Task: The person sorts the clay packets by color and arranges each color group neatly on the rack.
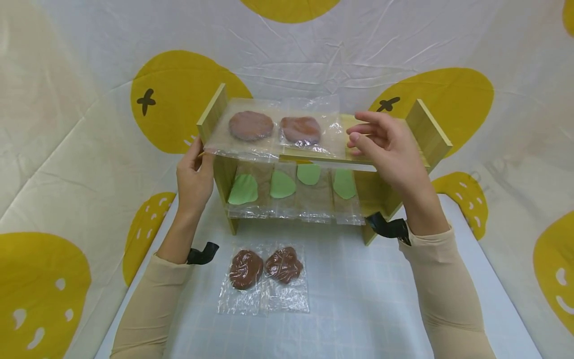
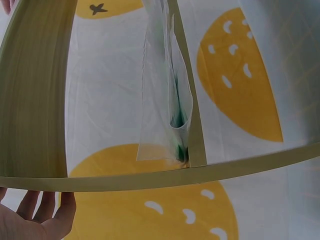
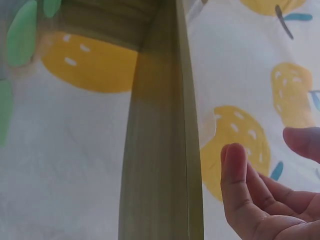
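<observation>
My left hand [image 1: 195,175] is at the left side panel of a small two-tier wooden shelf [image 1: 215,117]. In the left wrist view, its fingers [image 2: 62,215] touch the panel's outer face; the thumb is hidden there. Two clear bags with brown patties, a left patty [image 1: 251,125] and a right patty [image 1: 300,130], lie side by side on the top tier. My right hand [image 1: 394,152] hovers by the right part of that tier, its fingers loosely bent and apart from the thumb, holding nothing. The right wrist view shows the hand [image 3: 270,205] beside the wooden edge.
Several bags with green leaf-shaped pieces [image 1: 282,184] lie on the lower tier. On the pale table [image 1: 358,299] in front, two more bagged brown patties, one left [image 1: 246,269] and one right [image 1: 284,265], lie together. Patterned cloth [image 1: 305,55] hangs behind the shelf.
</observation>
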Tool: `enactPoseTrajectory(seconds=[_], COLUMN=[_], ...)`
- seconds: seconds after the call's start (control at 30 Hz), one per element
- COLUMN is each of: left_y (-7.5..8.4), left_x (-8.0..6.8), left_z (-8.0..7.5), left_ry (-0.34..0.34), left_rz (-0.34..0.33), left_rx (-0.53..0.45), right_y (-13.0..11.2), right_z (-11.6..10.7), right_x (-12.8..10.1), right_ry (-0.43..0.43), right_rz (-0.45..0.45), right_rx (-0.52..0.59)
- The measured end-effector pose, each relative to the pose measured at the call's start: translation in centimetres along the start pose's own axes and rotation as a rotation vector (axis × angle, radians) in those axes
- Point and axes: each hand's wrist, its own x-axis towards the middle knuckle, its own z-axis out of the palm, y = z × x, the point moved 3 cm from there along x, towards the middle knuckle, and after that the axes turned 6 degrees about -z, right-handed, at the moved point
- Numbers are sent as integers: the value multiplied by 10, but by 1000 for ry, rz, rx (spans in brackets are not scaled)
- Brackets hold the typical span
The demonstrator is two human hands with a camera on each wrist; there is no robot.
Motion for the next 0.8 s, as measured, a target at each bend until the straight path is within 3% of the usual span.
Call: enactPoseTrajectory(seconds=[0.1,0.7,0.8], left_y=[-1,-2,-12], left_x=[0,1,4], left_z=[0,0,0], left_ry=[-3,7,12], left_rz=[8,30,26], left_rx=[-2,1,0], right_y=[-2,8,17], right_z=[1,14,18], right_x=[-11,-74,-84], right_ry=[-19,-135,-165], right_rz=[-46,-134,-126], right_rx=[51,44,47])
